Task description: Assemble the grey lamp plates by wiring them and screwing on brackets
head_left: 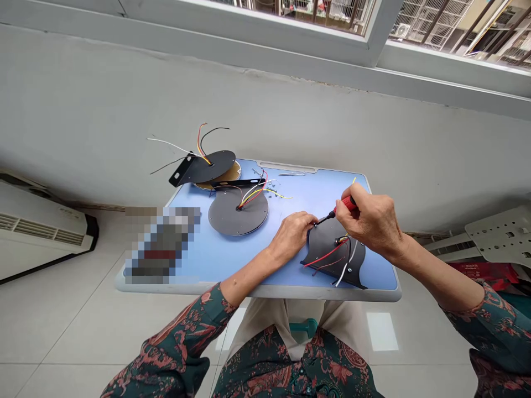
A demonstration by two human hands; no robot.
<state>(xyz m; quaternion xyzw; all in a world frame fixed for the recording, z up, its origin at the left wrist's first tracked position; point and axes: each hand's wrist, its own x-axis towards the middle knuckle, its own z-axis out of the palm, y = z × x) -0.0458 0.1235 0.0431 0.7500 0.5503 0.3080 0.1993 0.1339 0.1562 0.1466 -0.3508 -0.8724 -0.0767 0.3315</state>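
On blue tray point(290, 188): right hand point(367, 218) gripping screwdriver point(341, 208), left hand point(292, 235) steadying plate point(327, 246).

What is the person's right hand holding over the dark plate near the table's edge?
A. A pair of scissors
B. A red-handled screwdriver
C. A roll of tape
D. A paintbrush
B: the right hand grips a red-handled screwdriver whose tip meets the dark plate, beside the left hand.
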